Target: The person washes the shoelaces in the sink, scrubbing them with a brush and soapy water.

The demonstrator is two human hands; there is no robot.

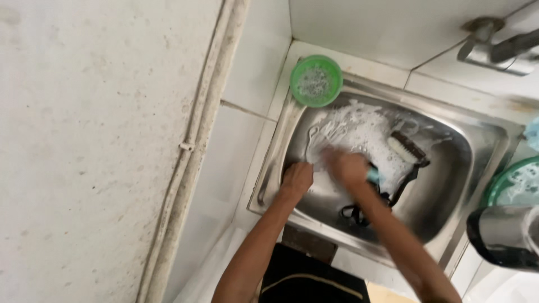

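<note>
A steel sink (477,140) holds a white, soapy cloth-like item (351,126) covered in foam, with dark straps (359,213) trailing below it. My left hand (296,178) presses down on the left part of the item near the sink's left wall. My right hand (348,166) is blurred with motion and grips a teal-handled tool (373,175) against the foam. A scrub brush (407,148) with white bristles lies on the item further right, apart from both hands.
A small green bowl (316,81) with suds sits on the sink's far left corner. A metal tap (497,47) juts out at top right. A green basin (514,182) and a steel-and-black pot (502,235) stand at the right. A pale wall with a pipe (191,146) fills the left.
</note>
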